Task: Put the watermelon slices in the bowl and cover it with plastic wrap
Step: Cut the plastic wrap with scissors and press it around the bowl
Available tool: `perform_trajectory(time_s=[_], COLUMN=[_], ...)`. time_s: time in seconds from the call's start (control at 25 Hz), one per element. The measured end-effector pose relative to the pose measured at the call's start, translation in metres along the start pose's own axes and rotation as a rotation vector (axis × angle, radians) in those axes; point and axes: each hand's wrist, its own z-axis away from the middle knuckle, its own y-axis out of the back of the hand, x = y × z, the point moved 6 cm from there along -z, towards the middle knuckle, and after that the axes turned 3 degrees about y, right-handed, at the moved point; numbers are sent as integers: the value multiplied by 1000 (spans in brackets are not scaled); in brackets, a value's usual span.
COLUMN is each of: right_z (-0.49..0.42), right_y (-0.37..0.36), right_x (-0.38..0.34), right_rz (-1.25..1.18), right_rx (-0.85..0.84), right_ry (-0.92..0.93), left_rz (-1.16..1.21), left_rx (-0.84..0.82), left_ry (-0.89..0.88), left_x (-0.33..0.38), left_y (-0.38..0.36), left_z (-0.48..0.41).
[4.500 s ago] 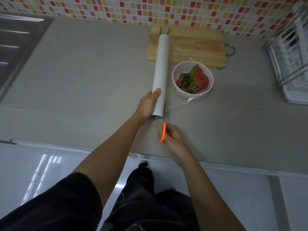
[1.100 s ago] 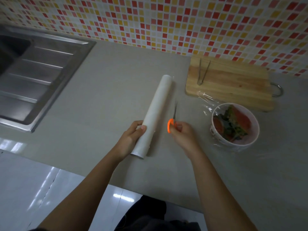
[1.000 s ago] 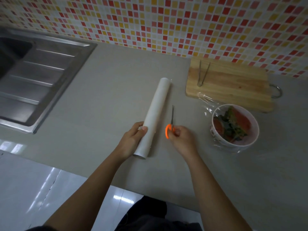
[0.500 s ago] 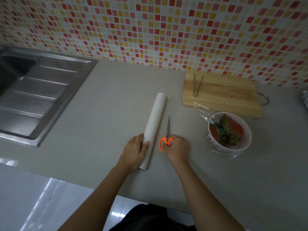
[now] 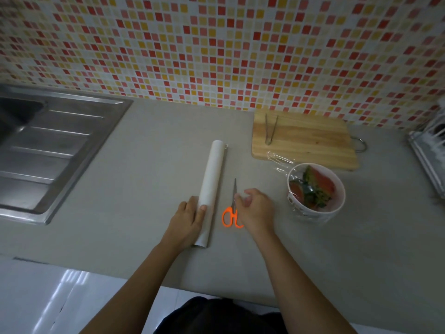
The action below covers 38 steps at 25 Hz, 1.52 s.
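Observation:
A white bowl (image 5: 337, 208) holds red and green watermelon slices (image 5: 315, 186), and clear plastic wrap (image 5: 280, 160) lies loosely over it, trailing onto the board's near edge. The white roll of plastic wrap (image 5: 213, 179) lies on the grey counter. My left hand (image 5: 186, 219) grips the roll's near end. Orange-handled scissors (image 5: 231, 213) lie flat on the counter between the roll and the bowl. My right hand (image 5: 256, 209) hovers just above and right of the scissors, fingers loosely curled and holding nothing.
A wooden cutting board (image 5: 303, 138) with metal tongs (image 5: 270, 130) on it sits behind the bowl by the tiled wall. A steel sink and drainboard (image 5: 48, 153) lie at the left. A dish rack (image 5: 431, 150) is at the right edge.
My right hand has laid the scissors flat on the counter and let go of them, lifting slightly to the right. My left hand still holds the roll.

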Motion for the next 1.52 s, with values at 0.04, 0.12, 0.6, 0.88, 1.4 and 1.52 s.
perform_trajectory(time_s=[0.04, 0.12, 0.6, 0.88, 1.4, 1.52], right_z=[-6, -20, -97, -49, -127, -129], right_y=[20, 76, 152, 142, 134, 138], right_x=[-6, -7, 149, 208, 196, 197], right_rz=[-61, -175, -444, -374, -455, -561], right_rx=[90, 364, -173, -252, -365, -304], right_ry=[49, 158, -253, -524, -301, -309], left_rz=[23, 99, 995, 859, 653, 728], left_rx=[25, 207, -344, -364, -227, -149], left_ry=[33, 2, 332, 234, 69, 162], left_x=[1, 14, 177, 174, 169, 162], left_y=[6, 27, -149, -130, -116, -106], left_z=[2, 8, 2, -53, -64, -73])
